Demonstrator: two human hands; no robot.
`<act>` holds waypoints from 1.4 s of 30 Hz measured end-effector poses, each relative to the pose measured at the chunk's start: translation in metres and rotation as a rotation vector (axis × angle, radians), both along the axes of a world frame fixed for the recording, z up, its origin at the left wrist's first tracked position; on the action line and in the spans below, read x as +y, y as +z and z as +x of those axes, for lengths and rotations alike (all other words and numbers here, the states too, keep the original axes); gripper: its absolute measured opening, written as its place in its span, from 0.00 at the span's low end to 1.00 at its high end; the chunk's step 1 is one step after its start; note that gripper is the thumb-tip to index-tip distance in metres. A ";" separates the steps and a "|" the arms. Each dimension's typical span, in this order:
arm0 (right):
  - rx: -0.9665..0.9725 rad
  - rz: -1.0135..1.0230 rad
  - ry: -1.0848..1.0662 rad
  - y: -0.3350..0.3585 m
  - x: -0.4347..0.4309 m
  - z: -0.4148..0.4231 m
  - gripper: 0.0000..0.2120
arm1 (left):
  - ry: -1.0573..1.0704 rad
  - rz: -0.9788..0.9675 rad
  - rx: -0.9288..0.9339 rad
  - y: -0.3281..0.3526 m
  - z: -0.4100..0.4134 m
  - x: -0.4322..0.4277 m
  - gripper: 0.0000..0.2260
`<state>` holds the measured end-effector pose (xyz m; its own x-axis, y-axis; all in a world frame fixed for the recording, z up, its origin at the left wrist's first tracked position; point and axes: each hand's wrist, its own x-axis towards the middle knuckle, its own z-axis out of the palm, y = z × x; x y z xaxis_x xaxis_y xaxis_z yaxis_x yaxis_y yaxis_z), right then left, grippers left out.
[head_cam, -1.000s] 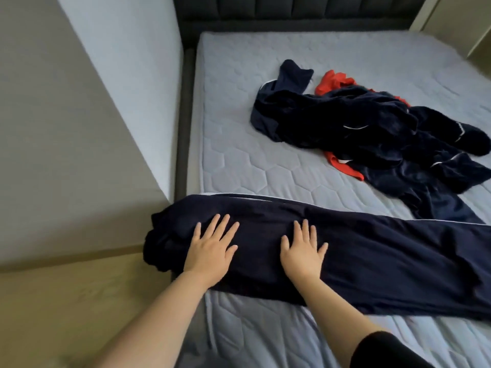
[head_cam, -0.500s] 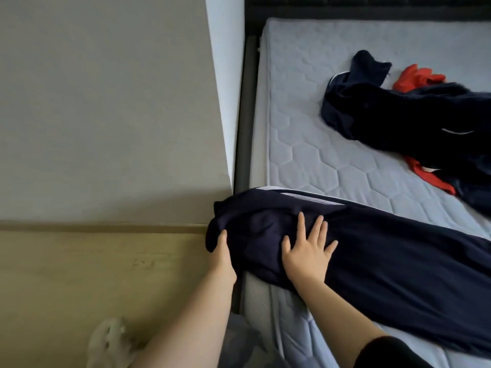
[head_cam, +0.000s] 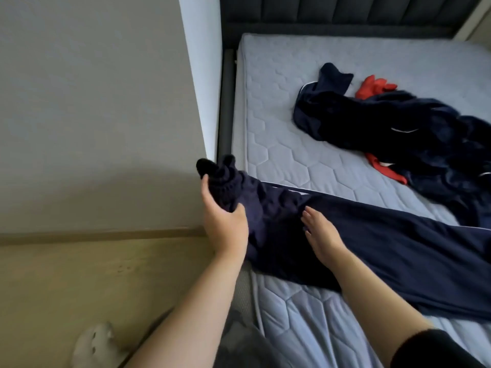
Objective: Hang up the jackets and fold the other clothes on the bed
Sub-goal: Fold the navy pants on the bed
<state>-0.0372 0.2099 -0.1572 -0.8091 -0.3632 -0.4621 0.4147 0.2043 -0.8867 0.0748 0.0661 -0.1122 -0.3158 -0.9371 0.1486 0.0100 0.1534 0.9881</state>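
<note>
The navy trousers lie stretched across the near part of the mattress, running from the middle of the view out toward 4 o'clock, where they leave the frame. Their bunched end sticks up over the mattress's left edge, at about 10 o'clock from the centre. The left hand grips that end, with the thumb pressed into the cloth on the right and the fingers wrapped round behind, so the crumpled fabric stands up above the fist. Just beside it, toward 3 o'clock, the right hand rests palm down on the trousers, fingers straight and close together, holding nothing. A thin white stripe shows along the trousers' far edge. Well apart from them, toward 2 o'clock, a heap of dark clothes lies loose on the mattress. A red garment pokes out at its far side, and more red cloth shows underneath its near side. The padded headboard runs along 12 o'clock. A pale wall fills the view toward 9 o'clock, meeting a wooden floor below it. A light slipper sits at 7 o'clock.
</note>
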 end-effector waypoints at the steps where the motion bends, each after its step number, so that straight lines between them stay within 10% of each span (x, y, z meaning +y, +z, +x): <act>1: -0.149 -0.127 -0.052 0.009 0.014 -0.008 0.21 | -0.108 -0.149 -0.043 0.005 -0.003 0.014 0.35; 7: -0.340 -0.312 -0.204 0.027 0.106 -0.053 0.30 | -1.027 -0.719 -0.406 -0.004 -0.004 0.069 0.26; 13: -0.196 0.171 -0.017 0.019 0.114 -0.055 0.32 | -0.572 -0.407 -0.560 -0.027 -0.009 0.061 0.20; 17: -0.152 0.134 0.047 0.022 0.081 -0.054 0.23 | -0.611 0.125 -0.599 -0.030 -0.026 0.049 0.27; 23: -0.301 0.128 -0.009 0.023 0.072 -0.047 0.07 | -0.596 0.342 -0.560 -0.040 -0.048 0.034 0.26; 29: -0.059 0.401 0.017 0.006 0.094 -0.026 0.11 | -0.688 0.555 -0.493 -0.047 -0.070 0.032 0.23; 33: 0.134 0.636 0.087 0.015 0.101 -0.023 0.16 | -0.699 0.626 -0.515 -0.053 -0.079 0.030 0.19; 35: 0.649 1.024 0.062 0.012 0.104 -0.014 0.24 | -0.630 0.569 -0.575 -0.058 -0.080 0.033 0.17; 38: 1.181 0.980 -0.056 0.003 0.091 0.004 0.29 | -0.496 0.411 -0.669 -0.065 -0.082 0.039 0.14; 42: 0.706 1.042 0.222 -0.037 0.078 0.010 0.31 | -0.436 0.311 -0.687 -0.062 -0.076 0.043 0.10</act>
<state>-0.0272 0.2881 -0.1941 -0.9630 -0.2482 -0.1049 -0.2110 0.9368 -0.2789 -0.0012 0.1089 -0.1739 -0.5820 -0.6781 -0.4488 -0.6086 -0.0028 0.7935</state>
